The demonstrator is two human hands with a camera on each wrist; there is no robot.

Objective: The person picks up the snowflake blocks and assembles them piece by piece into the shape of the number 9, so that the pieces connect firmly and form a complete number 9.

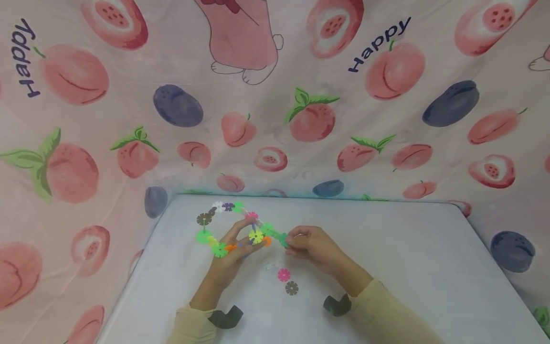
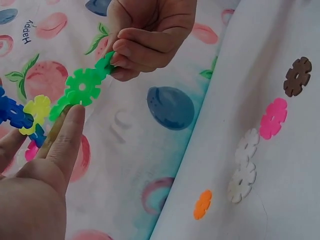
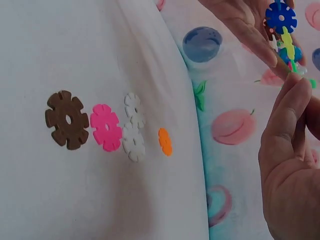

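Note:
A long chain of interlocked, notched plastic flower discs [image 1: 220, 250] in many colours is held up between the hands, curving in a wide loop at the left. My left hand [image 1: 232, 255] holds the chain between thumb and fingers, with discs hanging over the hand. In the left wrist view a fingertip rests against a bright green disc [image 2: 83, 87]. With thumb and fingers, my right hand [image 1: 317, 248] pinches the green disc at the chain's end [image 2: 104, 65]. The right wrist view shows a blue disc [image 3: 281, 18] and a yellow disc [image 3: 286, 44] of the chain near the fingertips.
On the white table [image 1: 408, 286] lie a brown disc [image 3: 67, 120], a pink disc [image 3: 106, 127], two overlapping white discs [image 3: 133, 142] and an orange disc [image 3: 165, 142]. A fruit-printed cloth [image 1: 266, 119] hangs behind the table. Dark bands [image 1: 337, 305] sit at both wrists.

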